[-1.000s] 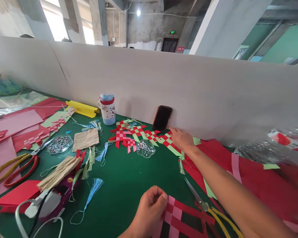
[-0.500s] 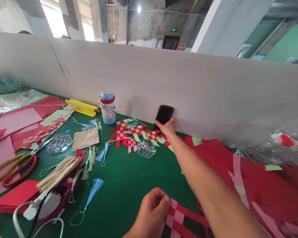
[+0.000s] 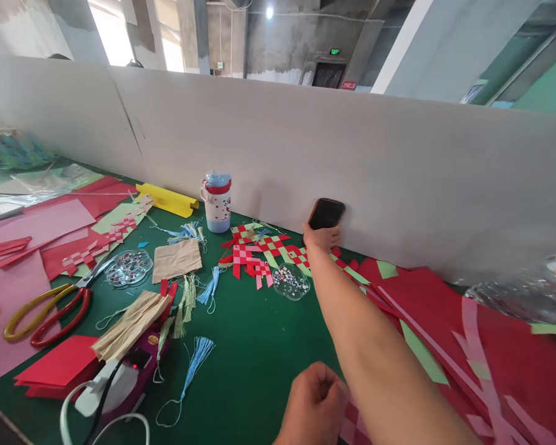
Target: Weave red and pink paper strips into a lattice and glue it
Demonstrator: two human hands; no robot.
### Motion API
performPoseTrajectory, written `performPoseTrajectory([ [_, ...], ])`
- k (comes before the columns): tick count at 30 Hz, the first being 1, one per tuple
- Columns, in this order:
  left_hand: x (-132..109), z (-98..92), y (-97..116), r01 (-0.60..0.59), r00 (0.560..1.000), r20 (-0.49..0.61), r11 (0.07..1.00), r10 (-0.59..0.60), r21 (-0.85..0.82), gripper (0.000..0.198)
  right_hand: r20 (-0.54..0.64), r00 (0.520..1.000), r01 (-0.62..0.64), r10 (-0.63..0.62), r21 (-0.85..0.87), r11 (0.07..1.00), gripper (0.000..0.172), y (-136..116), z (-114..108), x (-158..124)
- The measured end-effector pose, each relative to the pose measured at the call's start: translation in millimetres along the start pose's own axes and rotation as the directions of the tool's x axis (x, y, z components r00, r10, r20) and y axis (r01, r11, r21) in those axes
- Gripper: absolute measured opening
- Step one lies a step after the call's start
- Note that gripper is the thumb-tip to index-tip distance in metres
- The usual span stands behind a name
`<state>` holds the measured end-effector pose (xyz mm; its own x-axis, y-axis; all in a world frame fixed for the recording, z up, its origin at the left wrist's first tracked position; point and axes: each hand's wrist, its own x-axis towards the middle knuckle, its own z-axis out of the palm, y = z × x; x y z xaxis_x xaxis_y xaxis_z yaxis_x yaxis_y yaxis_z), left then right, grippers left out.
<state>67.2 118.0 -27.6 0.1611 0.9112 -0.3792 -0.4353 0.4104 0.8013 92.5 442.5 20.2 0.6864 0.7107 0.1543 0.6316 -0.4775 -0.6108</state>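
Observation:
My right hand (image 3: 322, 238) is stretched far forward, its fingers wrapped round the lower part of a dark phone (image 3: 327, 214) that leans at the white partition. Near the bottom edge, my left hand (image 3: 315, 398) pinches a woven pink and red paper piece (image 3: 353, 423), mostly hidden behind my right forearm. Woven red and green paper strips (image 3: 274, 244) lie left of the phone, with a clear dish of small beads (image 3: 291, 282) in front of them.
A lidded cup (image 3: 218, 207) stands against the partition (image 3: 398, 167). Scissors (image 3: 58, 309), tassels (image 3: 197, 358), a second bead dish (image 3: 128, 267) and a power strip with cables (image 3: 132, 377) are on the left. Red paper sheets (image 3: 528, 377) cover the right side.
The phone has tilted over further to the right, and my right hand now wraps its lower end. The woven piece in my left hand has dropped lower and shows less. The view has shifted slightly.

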Motion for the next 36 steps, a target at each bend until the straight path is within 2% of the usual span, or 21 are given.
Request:
performPoseTrajectory([
  [7, 0, -1.7, -2, 0.012, 1.0, -0.007, 1.0, -0.012, -0.016, 0.038, -0.057, 0.994, 0.099, -0.093, 0.115, 0.988, 0.041, 12, 14, 6],
  [14, -1, -1.5, 3, 0.05, 0.999, 0.003, 0.999, -0.05, -0.015, 0.036, -0.135, 0.984, 0.134, -0.112, 0.162, 0.978, 0.04, 20, 23, 14],
  [20, 0, -5.9, 5, 0.053, 0.997, 0.055, 0.998, -0.05, -0.047, 0.039, -0.147, 0.981, 0.152, -0.13, 0.154, 0.976, 0.04, 21, 29, 17],
  [24, -2, -0.2, 8, 0.046, 0.999, 0.023, 0.996, -0.044, -0.082, 0.046, -0.157, 0.974, 0.184, -0.164, 0.124, 0.975, 0.04, 24, 31, 21],
  [27, -5, 3.4, 15, 0.029, 0.999, -0.01, 0.995, -0.03, -0.098, 0.05, -0.131, 0.958, 0.266, -0.254, 0.081, 0.961, 0.039, 31, 24, 29],
  [30, -8, 3.6, 21, 0.029, 0.999, 0.017, 0.995, -0.028, -0.098, 0.048, -0.111, 0.906, 0.414, -0.408, 0.035, 0.91, 0.038, 46, 3, 40],
  [32, -9, 2.5, 24, 0.04, 0.999, 0.025, 0.996, -0.038, -0.082, 0.046, -0.102, 0.846, 0.526, -0.524, -0.005, 0.85, 0.039, 61, -17, 46],
  [34, -10, 1.2, 26, 0.047, 0.999, 0.017, 0.998, -0.046, -0.046, 0.046, -0.075, 0.761, 0.643, -0.645, -0.049, 0.764, 0.042, 76, -39, 50],
  [36, -11, 0.2, 26, 0.048, 0.999, 0.013, 0.999, -0.048, -0.003, 0.045, -0.005, 0.644, 0.762, -0.765, -0.091, 0.641, 0.045, 90, -58, 49],
])
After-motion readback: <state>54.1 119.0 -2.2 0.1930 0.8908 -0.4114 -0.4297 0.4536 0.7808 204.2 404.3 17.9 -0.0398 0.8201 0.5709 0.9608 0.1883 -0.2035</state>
